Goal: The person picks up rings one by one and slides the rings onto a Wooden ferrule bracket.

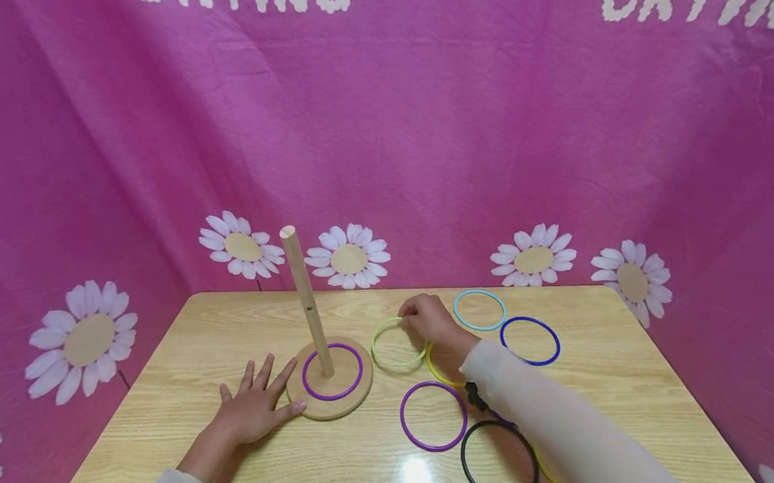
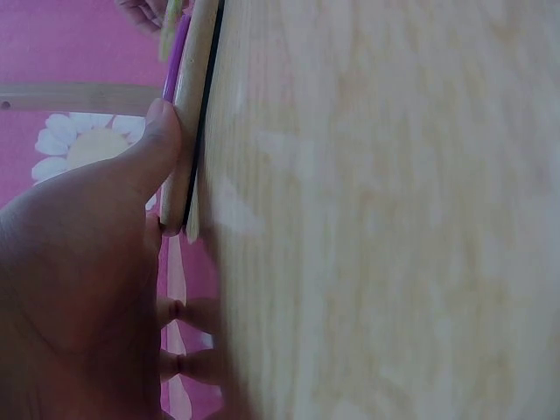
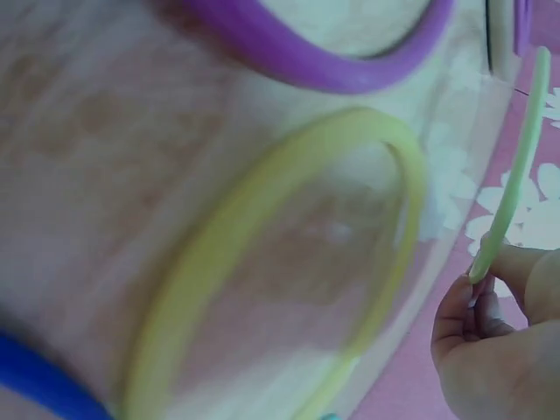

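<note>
My right hand [image 1: 429, 319] pinches the far right edge of a light green ring [image 1: 399, 365] between thumb and fingers. In the right wrist view the green ring [image 3: 521, 162] stands raised off the table, seen edge-on. To its left is a wooden stand with a round base [image 1: 332, 411] and an upright peg [image 1: 308, 302]. A purple ring [image 1: 361, 365] lies on that base around the peg. My left hand [image 1: 252, 413] lies with fingers spread at the base's left side, its thumb [image 2: 157, 144] against the rim.
Near my right forearm lie a yellow ring [image 1: 441, 377], a second purple ring [image 1: 403, 421] and a black ring [image 1: 464, 458]. Farther back are a light blue ring [image 1: 456, 307] and a dark blue ring [image 1: 556, 342]. A pink flowered cloth [image 1: 422, 161] hangs behind the table [image 1: 235, 327].
</note>
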{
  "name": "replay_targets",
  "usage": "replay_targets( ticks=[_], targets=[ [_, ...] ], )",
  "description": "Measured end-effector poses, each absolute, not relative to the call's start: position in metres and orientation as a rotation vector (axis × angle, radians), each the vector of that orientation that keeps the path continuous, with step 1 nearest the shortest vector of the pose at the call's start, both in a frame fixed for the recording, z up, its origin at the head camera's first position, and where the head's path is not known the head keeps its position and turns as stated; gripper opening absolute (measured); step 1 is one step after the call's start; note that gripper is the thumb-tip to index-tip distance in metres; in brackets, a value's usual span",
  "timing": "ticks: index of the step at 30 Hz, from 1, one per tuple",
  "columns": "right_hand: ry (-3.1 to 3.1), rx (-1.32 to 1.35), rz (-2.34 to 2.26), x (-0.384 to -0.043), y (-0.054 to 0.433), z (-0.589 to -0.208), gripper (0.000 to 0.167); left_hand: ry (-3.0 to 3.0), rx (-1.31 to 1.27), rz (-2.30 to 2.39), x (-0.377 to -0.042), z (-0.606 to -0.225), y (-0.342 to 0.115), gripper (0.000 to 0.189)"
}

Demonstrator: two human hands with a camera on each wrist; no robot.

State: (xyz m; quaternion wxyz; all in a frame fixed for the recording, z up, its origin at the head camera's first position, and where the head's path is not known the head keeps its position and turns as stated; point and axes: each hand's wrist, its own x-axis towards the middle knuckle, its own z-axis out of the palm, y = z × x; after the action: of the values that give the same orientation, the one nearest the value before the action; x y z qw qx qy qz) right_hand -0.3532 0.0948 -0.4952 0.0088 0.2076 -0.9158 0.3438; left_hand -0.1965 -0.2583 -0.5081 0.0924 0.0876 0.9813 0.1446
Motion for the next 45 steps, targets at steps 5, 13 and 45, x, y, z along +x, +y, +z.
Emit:
replay_targets(
  ticks=[5, 13, 45],
  targets=[
    [-2.842, 0.699, 1.062, -0.358, 0.095, -0.482, 0.007, 2.911, 0.259, 0.436, -0.196, -0.508, -0.259, 0.091],
    [-2.810, 0.740, 1.161, -0.362, 0.092, -0.444, 0.010, 2.923, 0.272, 0.442, -0.196, -0.506, -0.257, 0.090],
    [-2.537, 0.766, 1.366, -0.348, 0.056, -0.278, 0.013, 2.916, 0.263, 0.417, -0.196, -0.506, -0.257, 0.092]
  ],
)
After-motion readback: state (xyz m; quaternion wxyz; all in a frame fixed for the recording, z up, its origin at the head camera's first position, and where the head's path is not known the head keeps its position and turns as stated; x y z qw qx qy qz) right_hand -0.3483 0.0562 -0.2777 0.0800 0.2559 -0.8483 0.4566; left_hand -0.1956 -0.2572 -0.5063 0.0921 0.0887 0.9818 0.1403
